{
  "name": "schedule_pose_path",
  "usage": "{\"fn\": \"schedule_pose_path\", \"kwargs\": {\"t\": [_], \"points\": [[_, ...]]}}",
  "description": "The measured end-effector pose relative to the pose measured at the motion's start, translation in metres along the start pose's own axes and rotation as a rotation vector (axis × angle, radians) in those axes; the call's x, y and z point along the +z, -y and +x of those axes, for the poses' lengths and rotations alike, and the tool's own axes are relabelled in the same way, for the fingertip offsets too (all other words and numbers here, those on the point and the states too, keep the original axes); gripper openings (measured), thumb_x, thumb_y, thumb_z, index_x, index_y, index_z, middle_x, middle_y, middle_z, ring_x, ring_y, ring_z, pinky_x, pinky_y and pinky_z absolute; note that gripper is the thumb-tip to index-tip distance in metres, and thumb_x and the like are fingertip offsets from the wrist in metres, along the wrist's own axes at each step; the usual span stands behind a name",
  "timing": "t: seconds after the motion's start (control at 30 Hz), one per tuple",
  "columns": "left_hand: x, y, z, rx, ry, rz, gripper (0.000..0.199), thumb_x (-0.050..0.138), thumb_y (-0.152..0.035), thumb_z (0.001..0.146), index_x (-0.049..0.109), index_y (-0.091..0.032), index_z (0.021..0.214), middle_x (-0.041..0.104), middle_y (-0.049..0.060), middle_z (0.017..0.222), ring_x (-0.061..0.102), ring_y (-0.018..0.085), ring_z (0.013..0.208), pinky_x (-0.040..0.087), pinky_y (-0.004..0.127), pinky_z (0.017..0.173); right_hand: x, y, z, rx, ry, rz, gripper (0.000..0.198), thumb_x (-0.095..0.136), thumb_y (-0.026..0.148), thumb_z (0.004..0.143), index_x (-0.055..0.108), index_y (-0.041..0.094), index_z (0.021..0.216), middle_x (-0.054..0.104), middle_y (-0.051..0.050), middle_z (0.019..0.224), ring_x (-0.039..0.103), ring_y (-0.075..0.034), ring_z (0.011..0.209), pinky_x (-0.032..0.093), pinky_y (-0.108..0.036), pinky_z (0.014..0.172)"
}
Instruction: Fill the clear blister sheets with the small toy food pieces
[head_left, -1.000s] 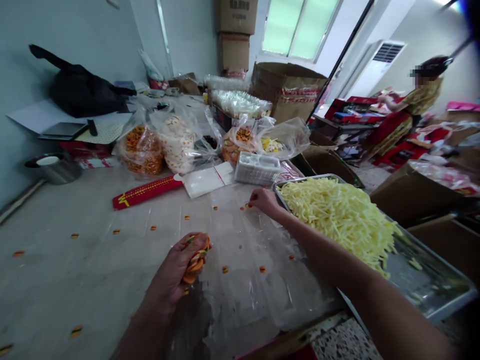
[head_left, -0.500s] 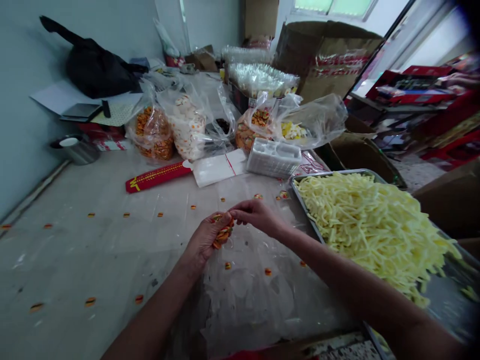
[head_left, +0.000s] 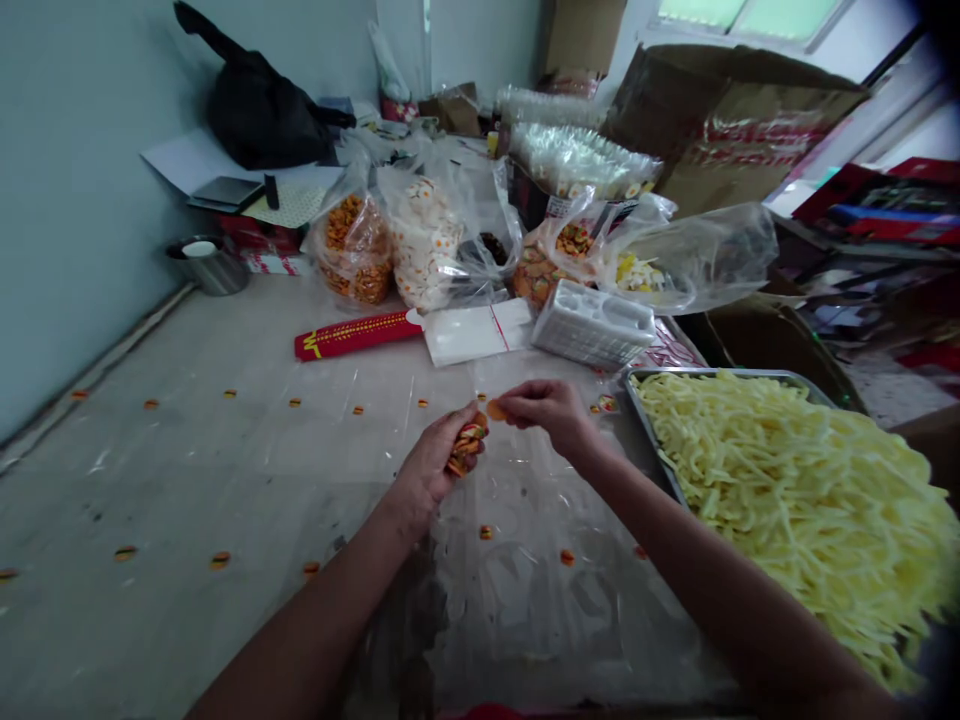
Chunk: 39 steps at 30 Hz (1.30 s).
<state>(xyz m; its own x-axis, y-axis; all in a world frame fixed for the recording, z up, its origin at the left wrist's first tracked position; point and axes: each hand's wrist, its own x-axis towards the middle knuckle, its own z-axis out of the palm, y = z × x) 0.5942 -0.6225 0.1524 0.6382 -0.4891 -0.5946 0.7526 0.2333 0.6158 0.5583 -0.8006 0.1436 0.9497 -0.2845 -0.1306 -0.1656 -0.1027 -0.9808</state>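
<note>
A handful of small burger-shaped pieces (head_left: 468,446) in orange, red and green is wrapped in the fingers of my left hand (head_left: 429,462). Just to its right, my right hand (head_left: 553,412) pinches one flat orange piece (head_left: 496,409) between thumb and fingertips, a short way off the handful. Similar tiny burger pieces lie spaced in rows on clear plastic over the table, among them a far-row piece (head_left: 358,410), a near-row piece (head_left: 220,560) and another (head_left: 486,532) below my left hand.
A tray (head_left: 660,468) heaped with pale yellow strips (head_left: 795,500) stands at right. Behind my hands are a red carton (head_left: 358,336), a white packet (head_left: 480,333), stacked clear plastic trays (head_left: 592,325) and filled bags (head_left: 352,250). A metal cup (head_left: 225,272) stands by the wall.
My right hand has drawn away rightward from the left hand, and an orange piece now shows in its fingertips. The camera view has turned left, shifting the table's contents rightward.
</note>
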Motion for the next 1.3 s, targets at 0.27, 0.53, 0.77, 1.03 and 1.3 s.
{"fn": "schedule_pose_path", "kwargs": {"t": [0.27, 0.53, 0.77, 1.03, 1.3], "points": [[-0.035, -0.031, -0.007, -0.004, -0.050, 0.044, 0.008, 0.064, -0.019, 0.081, 0.062, -0.013, 0.086, 0.065, 0.004, 0.075, 0.057, 0.009, 0.051, 0.033, 0.014, 0.036, -0.002, -0.025, 0.043, -0.522, 0.200, -1.117, 0.025, 0.053, 0.013, 0.094, 0.078, 0.017, 0.099, 0.074, -0.011, 0.097, 0.065, -0.022, 0.094, 0.045, -0.032, 0.086], [-0.042, -0.022, 0.003, 0.078, 0.028, 0.099, 0.029, 0.082, -0.027, 0.073, 0.070, -0.013, 0.095, 0.067, 0.004, 0.083, 0.063, 0.010, 0.059, 0.043, 0.017, 0.045, 0.042, 0.000, 0.022, -0.048, 0.264, -0.129, 0.037, 0.077, 0.048, 0.079, 0.079, 0.015, 0.097, 0.074, -0.005, 0.078, 0.063, -0.016, 0.066, 0.046, -0.025, 0.060], [-0.069, -0.040, -0.024, 0.202, -0.194, 0.146, 0.031, 0.085, -0.028, 0.068, 0.069, -0.014, 0.091, 0.066, 0.001, 0.079, 0.056, 0.006, 0.052, 0.036, 0.015, 0.040, 0.062, -0.003, 0.049, -0.251, 0.098, -0.319, 0.009, 0.075, 0.021, 0.081, 0.077, 0.015, 0.087, 0.074, -0.005, 0.078, 0.064, -0.015, 0.067, 0.045, -0.026, 0.063], [-0.091, -0.045, -0.045, 0.233, -0.248, 0.194, 0.044, 0.094, -0.036, 0.055, 0.070, -0.014, 0.086, 0.064, -0.001, 0.073, 0.056, 0.007, 0.052, 0.037, 0.017, 0.042, 0.066, 0.003, 0.048, -0.826, 0.495, -1.310, 0.020, 0.056, 0.005, 0.094, 0.073, 0.014, 0.102, 0.070, -0.011, 0.100, 0.059, -0.023, 0.095, 0.041, -0.034, 0.084], [-0.101, -0.044, -0.057, 0.269, -0.232, 0.166, 0.034, 0.087, -0.028, 0.063, 0.070, -0.015, 0.089, 0.066, 0.000, 0.078, 0.057, 0.007, 0.054, 0.040, 0.017, 0.046, 0.063, 0.012, 0.007, -0.629, 0.360, -1.087, 0.015, 0.071, 0.025, 0.090, 0.077, 0.018, 0.103, 0.073, -0.009, 0.095, 0.062, -0.024, 0.093, 0.043, -0.034, 0.082]]}}
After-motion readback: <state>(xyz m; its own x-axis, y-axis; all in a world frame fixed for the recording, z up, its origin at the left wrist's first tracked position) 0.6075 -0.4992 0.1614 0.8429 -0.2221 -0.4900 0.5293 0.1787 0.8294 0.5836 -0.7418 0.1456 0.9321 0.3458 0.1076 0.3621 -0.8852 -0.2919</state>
